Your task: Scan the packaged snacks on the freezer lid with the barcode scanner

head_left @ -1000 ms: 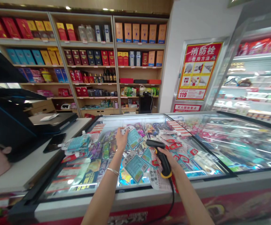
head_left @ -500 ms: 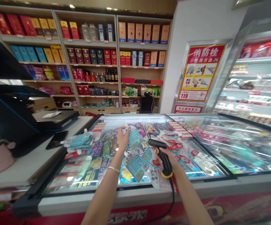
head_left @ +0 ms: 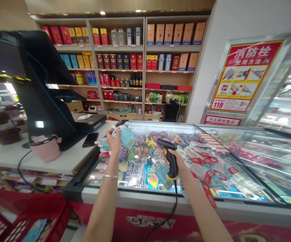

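Note:
My left hand (head_left: 114,138) pinches the top of a teal and white pouch (head_left: 128,137) above the left end of the glass-topped freezer (head_left: 125,198). Beneath it, partly hidden by my fingers, lie other teal pouches (head_left: 103,144). My right hand (head_left: 176,162) is wrapped round the grip of a black and yellow barcode scanner (head_left: 171,164), its head pointing left. Just left of the scanner, another teal pouch (head_left: 163,173) rests on the glass. Several white and red pouches (head_left: 206,159) are spread to the right of my right hand.
On the left counter (head_left: 70,161) stand a black register (head_left: 47,87), a pink cup (head_left: 45,148) and a phone (head_left: 90,139). A red basket (head_left: 47,201) is at lower left. The scanner's cable hangs over the freezer's front. Shelves of boxes (head_left: 120,62) line the back.
The view has turned left. My left hand has carried the teal pouch left, over the pile of teal pouches. My right hand still holds the scanner, now farther from that pouch.

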Available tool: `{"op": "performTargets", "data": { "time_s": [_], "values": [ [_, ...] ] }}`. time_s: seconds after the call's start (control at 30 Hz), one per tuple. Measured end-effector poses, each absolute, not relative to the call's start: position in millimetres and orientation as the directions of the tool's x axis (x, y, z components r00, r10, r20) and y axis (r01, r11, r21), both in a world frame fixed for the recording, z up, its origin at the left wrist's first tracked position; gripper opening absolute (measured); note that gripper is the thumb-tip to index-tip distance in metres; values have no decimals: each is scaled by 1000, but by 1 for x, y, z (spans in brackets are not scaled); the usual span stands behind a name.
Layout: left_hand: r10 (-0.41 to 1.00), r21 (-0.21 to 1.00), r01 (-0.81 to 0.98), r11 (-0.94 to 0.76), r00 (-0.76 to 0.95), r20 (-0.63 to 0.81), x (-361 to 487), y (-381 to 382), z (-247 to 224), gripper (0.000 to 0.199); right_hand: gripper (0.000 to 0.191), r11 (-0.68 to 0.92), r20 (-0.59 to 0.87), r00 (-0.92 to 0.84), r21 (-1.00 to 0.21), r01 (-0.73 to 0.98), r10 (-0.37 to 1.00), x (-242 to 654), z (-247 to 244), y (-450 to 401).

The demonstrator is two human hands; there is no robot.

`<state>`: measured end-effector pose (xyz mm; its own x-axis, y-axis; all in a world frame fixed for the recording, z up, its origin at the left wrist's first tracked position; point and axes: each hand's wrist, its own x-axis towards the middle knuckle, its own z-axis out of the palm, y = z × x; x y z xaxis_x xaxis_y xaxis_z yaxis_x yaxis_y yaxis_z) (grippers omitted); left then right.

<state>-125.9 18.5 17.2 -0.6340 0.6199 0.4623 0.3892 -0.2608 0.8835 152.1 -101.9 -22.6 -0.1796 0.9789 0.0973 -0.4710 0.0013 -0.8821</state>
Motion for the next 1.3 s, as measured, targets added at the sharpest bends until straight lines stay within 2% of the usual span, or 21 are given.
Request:
{"op": "performTargets", "data": {
  "time_s": [0.2, 0.4, 0.47, 0.57, 0.73, 0.83, 1.17, 1.3],
  "values": [
    [510, 928, 338, -155, -777, 368, -200, 25, 6, 31, 28, -79, 86, -263, -826, -558, 961, 84, -29, -75],
    [508, 933, 336, -129, -785, 353, -214, 50, 0, 40, 27, -184, 68, -370, -777, -602, 927, 43, -45, -58],
    [529, 893, 439, -102, -736, 422, -211, 54, -10, 42, 28, -217, 38, -386, -776, -593, 922, 37, -53, -58],
    [583, 753, 658, -5, -610, 537, -204, 52, -34, 33, 30, -273, -38, -394, -782, -560, 918, 31, -66, -60],
    [684, 595, 799, 85, -481, 548, -198, 48, -61, 39, 36, -375, -171, -421, -801, -467, 891, 27, -79, -60],
    [690, 577, 813, 79, -462, 557, -199, 50, -62, 42, 37, -380, -171, -433, -802, -461, 885, 26, -80, -60],
    [657, 623, 782, 1, -470, 589, -205, 52, -64, 46, 38, -364, -172, -420, -823, -437, 891, 28, -76, -62],
    [670, 619, 785, -7, -456, 586, -204, 52, -67, 45, 34, -306, -121, -368, -809, -502, 922, 36, -64, -60]
  ]
}}
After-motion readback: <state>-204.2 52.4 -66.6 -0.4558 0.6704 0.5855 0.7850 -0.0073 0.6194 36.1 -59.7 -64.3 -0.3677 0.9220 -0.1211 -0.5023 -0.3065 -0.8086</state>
